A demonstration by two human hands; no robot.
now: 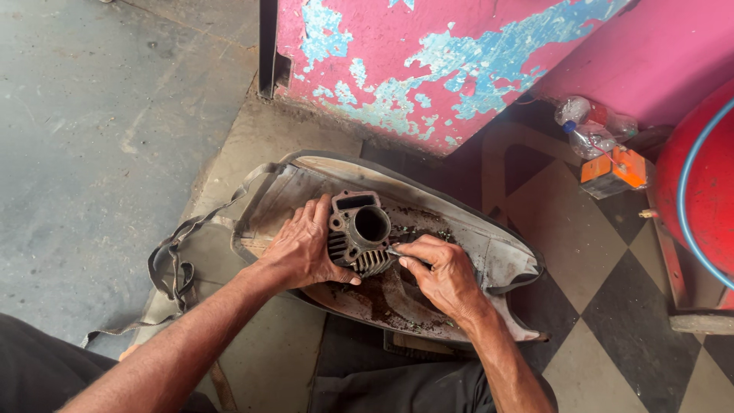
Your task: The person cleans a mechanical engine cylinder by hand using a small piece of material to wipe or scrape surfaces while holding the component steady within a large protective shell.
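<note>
A grimy metal engine cylinder with cooling fins and a round bore rests on an upturned, dirty seat base lying on the floor. My left hand grips the cylinder's left side, thumb under its finned edge. My right hand is closed on a small thin metal tool whose tip touches the cylinder's right lower edge, by the fins. Brown dirt and debris lie on the seat base below the cylinder.
A pink wall panel with peeling blue patches stands behind. A red tank with a blue hose, an orange box and a clear plastic bottle sit at right. A loose strap trails left. Checkered tiles lie at right.
</note>
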